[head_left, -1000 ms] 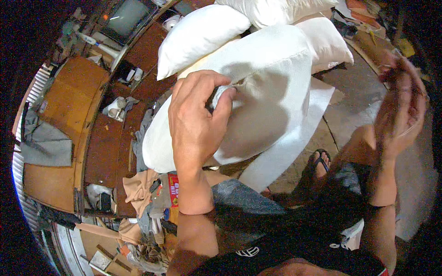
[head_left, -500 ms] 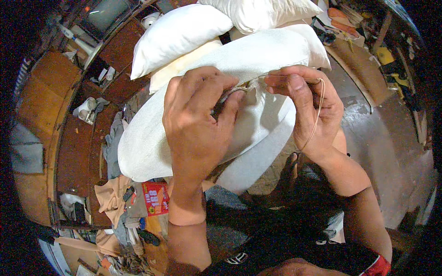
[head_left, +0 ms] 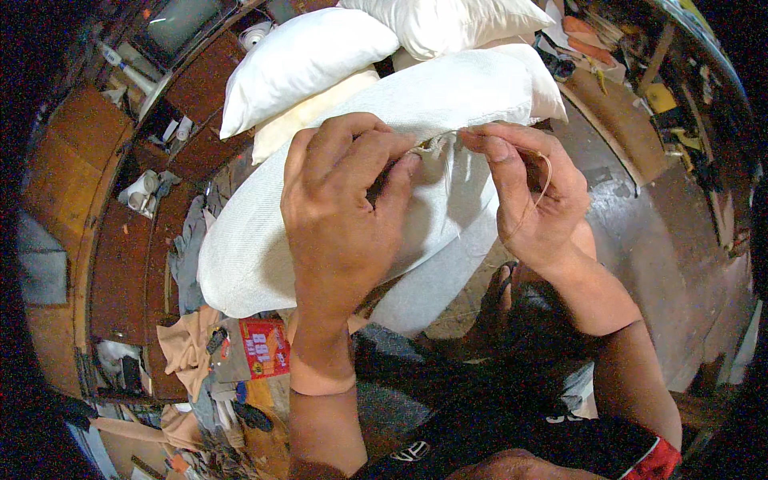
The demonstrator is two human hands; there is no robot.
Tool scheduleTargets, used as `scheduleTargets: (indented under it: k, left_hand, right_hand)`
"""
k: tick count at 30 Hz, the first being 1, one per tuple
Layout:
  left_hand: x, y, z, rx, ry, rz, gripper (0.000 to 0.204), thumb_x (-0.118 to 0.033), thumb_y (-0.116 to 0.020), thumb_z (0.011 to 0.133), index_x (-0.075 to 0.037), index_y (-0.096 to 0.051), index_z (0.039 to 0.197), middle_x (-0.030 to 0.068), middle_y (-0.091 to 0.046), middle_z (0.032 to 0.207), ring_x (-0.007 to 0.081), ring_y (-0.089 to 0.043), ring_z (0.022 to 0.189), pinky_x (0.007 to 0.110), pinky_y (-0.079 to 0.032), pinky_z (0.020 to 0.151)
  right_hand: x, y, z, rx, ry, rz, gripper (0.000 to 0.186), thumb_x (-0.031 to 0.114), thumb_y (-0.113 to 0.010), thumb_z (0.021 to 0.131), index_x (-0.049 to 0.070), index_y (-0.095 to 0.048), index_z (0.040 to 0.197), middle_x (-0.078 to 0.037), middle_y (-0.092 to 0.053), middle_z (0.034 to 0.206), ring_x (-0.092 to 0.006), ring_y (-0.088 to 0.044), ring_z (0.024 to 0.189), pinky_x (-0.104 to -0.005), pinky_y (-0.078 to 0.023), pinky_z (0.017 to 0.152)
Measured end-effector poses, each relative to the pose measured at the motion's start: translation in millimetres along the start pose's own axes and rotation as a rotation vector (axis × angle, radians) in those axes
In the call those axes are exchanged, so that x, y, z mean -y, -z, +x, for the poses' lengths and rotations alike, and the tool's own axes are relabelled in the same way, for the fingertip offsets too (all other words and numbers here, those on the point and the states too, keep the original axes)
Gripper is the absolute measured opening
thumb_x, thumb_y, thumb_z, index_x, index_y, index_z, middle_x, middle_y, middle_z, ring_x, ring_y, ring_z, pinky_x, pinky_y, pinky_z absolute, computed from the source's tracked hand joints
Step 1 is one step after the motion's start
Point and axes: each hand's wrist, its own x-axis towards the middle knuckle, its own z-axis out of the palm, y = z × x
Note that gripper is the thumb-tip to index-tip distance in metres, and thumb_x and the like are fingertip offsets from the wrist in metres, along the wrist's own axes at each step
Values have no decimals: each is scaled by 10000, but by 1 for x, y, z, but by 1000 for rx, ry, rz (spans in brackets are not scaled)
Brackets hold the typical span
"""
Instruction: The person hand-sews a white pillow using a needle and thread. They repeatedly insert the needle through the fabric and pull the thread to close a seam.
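Note:
A large white cushion (head_left: 248, 232) in woven fabric lies across the middle before me. My left hand (head_left: 336, 216) pinches the gathered edge of its cloth between thumb and fingers. Close by on the right, the fingertips of my right hand (head_left: 540, 196) are closed on a thin needle (head_left: 453, 134) that reaches toward the pinched cloth. A pale thread (head_left: 547, 178) loops from these fingers over the palm. Much of the needle is covered by the fingertips, and the cloth under my left fingers is hidden.
White pillows (head_left: 312, 68) are piled beyond the cushion. Brown wooden cabinets (head_left: 124, 272) with open compartments stand along the left. Cloth scraps and a red printed packet (head_left: 265, 349) lie at the lower left. Boards (head_left: 616, 120) and scrap material clutter the far right.
My right hand has moved slightly left, nearer to the pinched edge. The thread loop hangs less far down. My left hand keeps its pinch, and the whole view has shifted a little.

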Motion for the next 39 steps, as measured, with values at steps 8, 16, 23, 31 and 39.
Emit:
scheduleTargets:
  k: [8, 16, 23, 31, 39]
  left_hand:
    - [4, -2, 1, -1, -21, -48, 131, -122, -799, 853, -84, -751, 969, 87, -725, 1043, 294, -671, 1023, 407, -501, 947]
    - [3, -5, 0, -10, -21, -51, 114, -118, -794, 856, -83, -746, 953, 81, -731, 1045, 288, -675, 1025, 402, -500, 952]
    - [4, -1, 1, -5, -13, -48, 120, -115, -795, 852, -84, -756, 962, 77, -731, 1042, 284, -673, 1028, 402, -497, 961]
    - [11, -6, 1, -57, -78, -51, 114, -80, -782, 825, -67, -746, 932, 83, -685, 1007, 308, -627, 947, 426, -514, 855]
    - [8, -7, 1, -61, -75, -54, 123, -78, -786, 821, -69, -749, 938, 70, -687, 1002, 300, -629, 947, 419, -514, 858]
  right_hand:
    - [-10, -7, -1, -31, 204, -86, 133, -20, -737, 935, -22, -732, 1068, -157, -779, 1008, -246, -769, 887, -323, -603, 792]
    - [-10, -4, -2, 13, 239, -92, 128, -40, -722, 929, -30, -727, 1057, -170, -770, 1008, -273, -765, 916, -341, -600, 812]
    - [-1, -4, 3, 37, 313, -196, 109, -17, -725, 932, -30, -725, 1041, -173, -765, 997, -282, -761, 884, -340, -599, 791]
    - [-4, -11, -3, 17, 113, -56, 70, 27, -696, 982, -25, -718, 1023, -155, -766, 949, -236, -755, 821, -326, -588, 734]
    - [-9, -9, 0, 8, 141, -88, 120, 78, -644, 1035, -25, -706, 1045, -151, -767, 945, -212, -751, 841, -314, -583, 754]
